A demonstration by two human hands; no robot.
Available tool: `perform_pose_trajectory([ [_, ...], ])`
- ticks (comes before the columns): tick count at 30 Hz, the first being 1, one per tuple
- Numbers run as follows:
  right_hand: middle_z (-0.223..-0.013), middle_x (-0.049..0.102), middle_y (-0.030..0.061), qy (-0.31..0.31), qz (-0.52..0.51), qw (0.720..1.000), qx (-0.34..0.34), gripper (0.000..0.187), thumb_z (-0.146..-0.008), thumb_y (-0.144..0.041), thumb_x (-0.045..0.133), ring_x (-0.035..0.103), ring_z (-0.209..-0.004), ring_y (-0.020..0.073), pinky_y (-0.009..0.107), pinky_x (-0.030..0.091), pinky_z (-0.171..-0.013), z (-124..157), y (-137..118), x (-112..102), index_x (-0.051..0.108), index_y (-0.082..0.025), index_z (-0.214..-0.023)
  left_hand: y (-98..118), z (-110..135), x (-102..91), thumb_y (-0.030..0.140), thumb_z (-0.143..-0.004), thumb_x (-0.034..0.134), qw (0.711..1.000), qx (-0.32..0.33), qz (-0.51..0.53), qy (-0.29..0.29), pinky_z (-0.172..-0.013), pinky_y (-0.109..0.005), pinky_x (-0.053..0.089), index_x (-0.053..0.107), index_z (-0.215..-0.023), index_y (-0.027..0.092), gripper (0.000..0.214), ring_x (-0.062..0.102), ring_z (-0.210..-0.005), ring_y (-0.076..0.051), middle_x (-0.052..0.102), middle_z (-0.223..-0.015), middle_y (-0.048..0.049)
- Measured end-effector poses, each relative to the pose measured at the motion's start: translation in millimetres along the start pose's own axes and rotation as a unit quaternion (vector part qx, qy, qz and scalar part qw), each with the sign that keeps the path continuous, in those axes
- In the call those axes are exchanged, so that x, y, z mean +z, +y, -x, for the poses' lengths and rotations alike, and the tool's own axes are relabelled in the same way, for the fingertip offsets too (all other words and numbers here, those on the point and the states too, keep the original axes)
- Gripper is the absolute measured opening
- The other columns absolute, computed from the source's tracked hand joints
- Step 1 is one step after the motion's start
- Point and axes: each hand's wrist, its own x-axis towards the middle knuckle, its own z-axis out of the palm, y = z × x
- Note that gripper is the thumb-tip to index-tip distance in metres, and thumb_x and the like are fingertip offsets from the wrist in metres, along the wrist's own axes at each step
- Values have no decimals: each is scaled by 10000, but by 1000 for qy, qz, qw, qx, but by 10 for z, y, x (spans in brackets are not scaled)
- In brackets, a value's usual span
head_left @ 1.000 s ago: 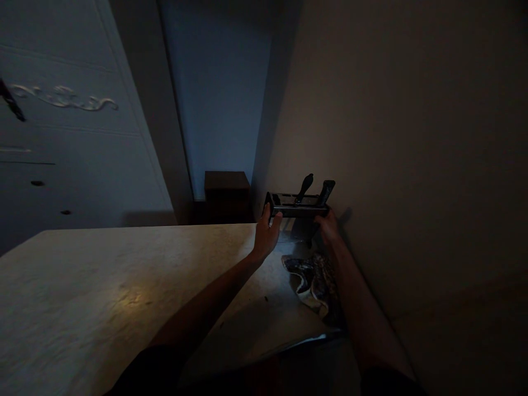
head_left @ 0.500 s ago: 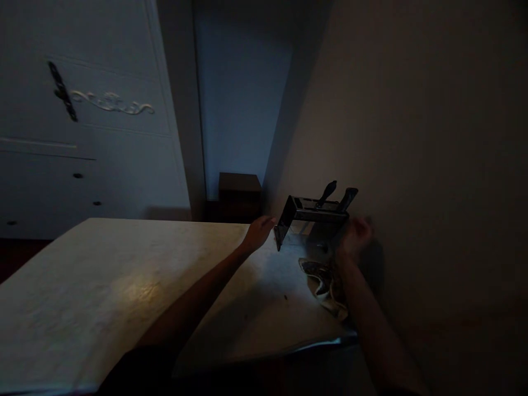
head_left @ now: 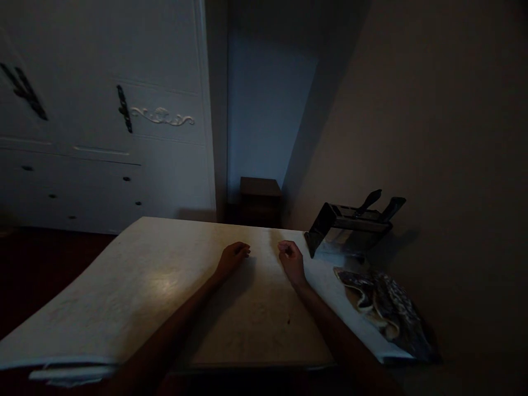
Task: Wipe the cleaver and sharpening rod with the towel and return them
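My left hand is over the far middle of the pale tabletop, its fingers loosely curled with nothing visible in them. A short gap to the right, my right hand is also curled inward, and I see nothing in it. Nearest to the right hand stands a dark knife block against the wall, apart from the fingers. Two black-handled knives stick up from its top. A crumpled patterned cloth lies on the table's right side, beside my right forearm.
White cabinets with dark handles rise behind the table on the left. A brown box-like piece stands beyond the far edge. The wall closes off the right side. A small dark speck lies on the table. The light is dim.
Both hands have left the sides of the knife block. My right hand has moved left over the tabletop, near my left hand. My view has turned left.
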Motion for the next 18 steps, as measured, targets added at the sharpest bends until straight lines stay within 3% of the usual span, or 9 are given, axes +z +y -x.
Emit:
perform_pose_trajectory([
  [3,-764,642,5,-55,-34,996,56,203,-661,-325,630,606,-752,187,352,513,-770,15,167,249,590,-230,-837,-24,92,-185,440,-771,562,999,-3,-15,34,-708,-336,531,677,-882,159,322,689,-727,-211,731,-824,-73],
  [6,-809,688,29,-95,-50,991,86,251,-671,-374,688,643,-791,199,364,522,-800,19,229,371,621,-218,-856,-27,124,-243,419,-782,553,999,-2,-19,33,-697,-332,528,671,-896,153,312,684,-707,-206,727,-820,-74],
  [11,-911,718,62,-130,-27,987,85,269,-709,-421,713,666,-868,219,385,523,-863,35,173,392,677,-212,-874,-53,86,-156,366,-801,522,1000,10,-12,-1,-682,-309,531,671,-866,169,255,682,-701,-191,726,-814,-58],
  [18,-916,720,52,-176,37,981,74,201,-779,-390,681,667,-887,229,377,524,-849,117,106,392,700,-222,-887,-95,65,-99,279,-827,494,991,65,-114,-18,-819,-324,507,703,-855,207,223,679,-864,-210,739,-889,-49],
])
